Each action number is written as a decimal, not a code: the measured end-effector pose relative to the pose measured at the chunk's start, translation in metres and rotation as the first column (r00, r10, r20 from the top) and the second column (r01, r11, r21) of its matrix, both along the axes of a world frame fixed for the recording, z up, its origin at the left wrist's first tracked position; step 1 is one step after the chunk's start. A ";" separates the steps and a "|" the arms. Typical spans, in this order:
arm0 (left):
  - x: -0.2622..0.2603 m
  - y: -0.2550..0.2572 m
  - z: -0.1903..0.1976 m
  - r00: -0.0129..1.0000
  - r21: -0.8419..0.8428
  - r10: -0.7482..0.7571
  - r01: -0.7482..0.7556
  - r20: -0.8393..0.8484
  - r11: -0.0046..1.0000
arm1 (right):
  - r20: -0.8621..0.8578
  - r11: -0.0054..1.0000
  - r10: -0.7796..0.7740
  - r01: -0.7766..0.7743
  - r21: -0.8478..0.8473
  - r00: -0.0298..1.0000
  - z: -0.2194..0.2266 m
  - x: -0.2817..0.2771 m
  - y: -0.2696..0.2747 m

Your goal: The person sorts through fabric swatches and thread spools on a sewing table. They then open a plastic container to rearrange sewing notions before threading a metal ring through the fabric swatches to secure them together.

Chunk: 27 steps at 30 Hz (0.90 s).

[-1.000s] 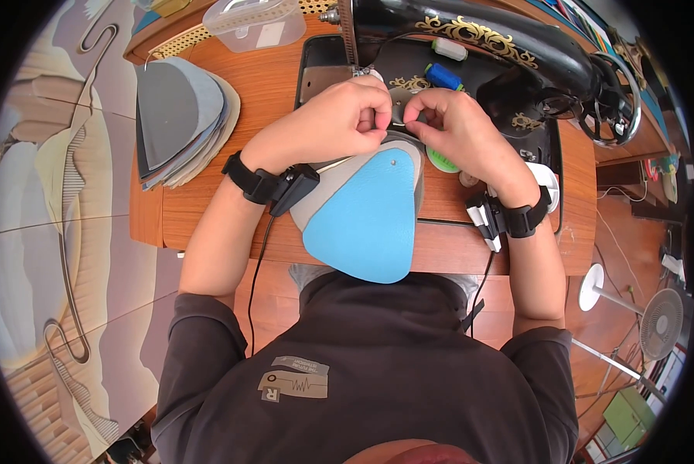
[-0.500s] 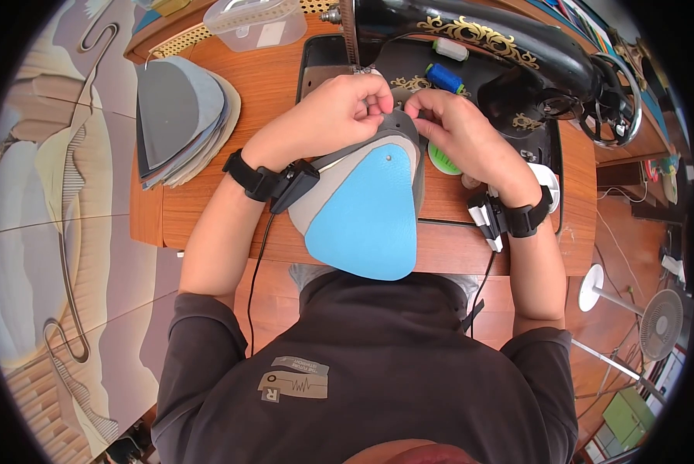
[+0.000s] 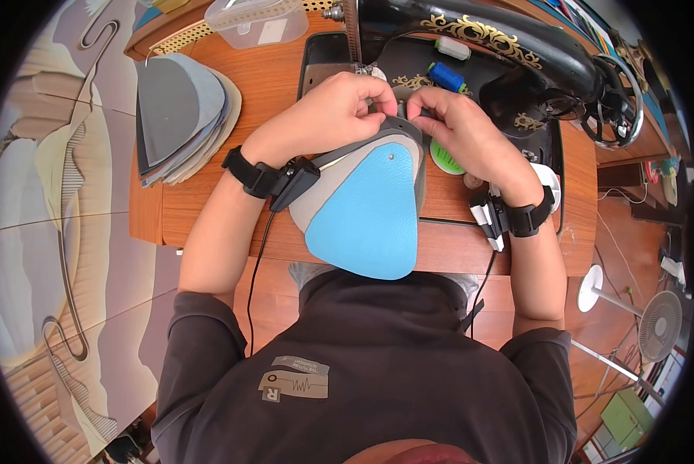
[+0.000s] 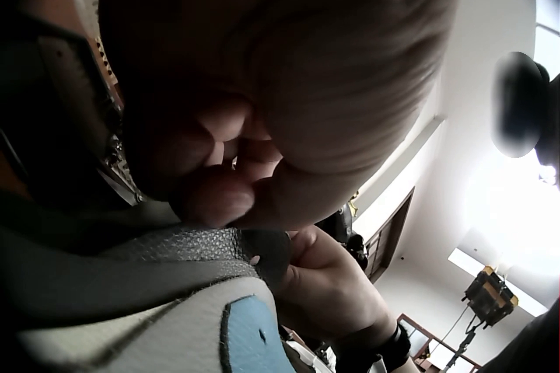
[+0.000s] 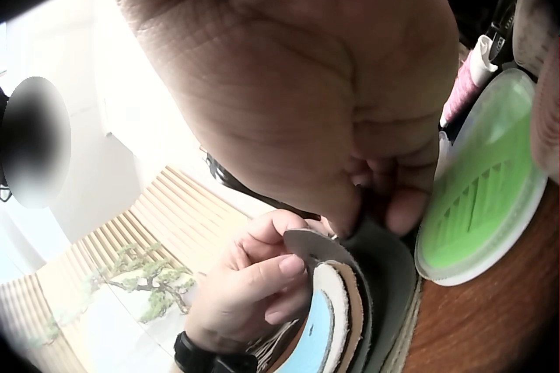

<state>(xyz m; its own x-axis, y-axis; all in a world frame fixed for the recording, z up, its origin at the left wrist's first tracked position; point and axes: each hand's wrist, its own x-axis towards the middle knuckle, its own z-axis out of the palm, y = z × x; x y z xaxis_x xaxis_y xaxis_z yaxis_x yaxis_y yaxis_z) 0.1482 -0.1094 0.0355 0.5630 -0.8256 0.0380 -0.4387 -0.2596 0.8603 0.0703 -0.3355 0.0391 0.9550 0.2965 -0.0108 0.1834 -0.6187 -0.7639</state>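
A stack of rounded, triangular leather pieces lies at the table's front edge. Its top piece is light blue (image 3: 366, 220) with a small hole near its narrow end, and paler grey ones lie beneath. Beyond it, the tips of dark grey leather pieces (image 3: 397, 126) stand up between the hands. My left hand (image 3: 351, 108) pinches the dark grey leather near its tip, thumb towards me. On the other side, the thumb and fingers of my right hand (image 3: 459, 131) pinch the dark grey leather's edge, also seen in the right wrist view.
A black sewing machine (image 3: 478, 37) stands behind the hands, with a blue thread spool (image 3: 446, 76) and a white one (image 3: 453, 49) on its bed. A round green case (image 3: 444, 158) lies beside the right hand. Another leather stack (image 3: 180, 116) and a clear plastic box (image 3: 258, 23) are at left.
The blue piece and those under it have shifted slightly, and more of the dark grey tips shows beyond them. Both hands stay close together, their fingers moving a little at the dark grey leather.
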 end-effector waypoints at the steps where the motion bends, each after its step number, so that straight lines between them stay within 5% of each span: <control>1: 0.000 0.000 0.000 1.000 -0.001 0.010 -0.010 -0.028 1.000 | 0.010 1.000 0.002 -0.003 0.008 1.000 -0.001 0.000 0.000; 12: -0.001 -0.003 -0.003 0.995 -0.001 0.043 -0.044 -0.093 0.999 | -0.045 0.996 -0.035 0.039 0.084 0.998 -0.006 0.000 0.000; 18: 0.001 -0.001 -0.007 0.988 -0.005 0.024 -0.025 -0.150 1.000 | 0.034 0.998 -0.061 0.062 -0.025 0.998 0.002 -0.003 0.002; 27: 0.001 -0.002 -0.008 0.990 -0.026 0.000 -0.004 -0.138 1.000 | -0.051 0.993 -0.023 0.029 0.115 0.998 -0.004 -0.001 0.001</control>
<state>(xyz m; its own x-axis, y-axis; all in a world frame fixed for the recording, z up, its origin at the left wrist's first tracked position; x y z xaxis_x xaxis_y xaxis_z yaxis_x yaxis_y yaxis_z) 0.1496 -0.1109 0.0279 0.5663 -0.8240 -0.0187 -0.3145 -0.2370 0.9192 0.0697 -0.3348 0.0355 0.9616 0.2735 -0.0253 0.1285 -0.5296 -0.8385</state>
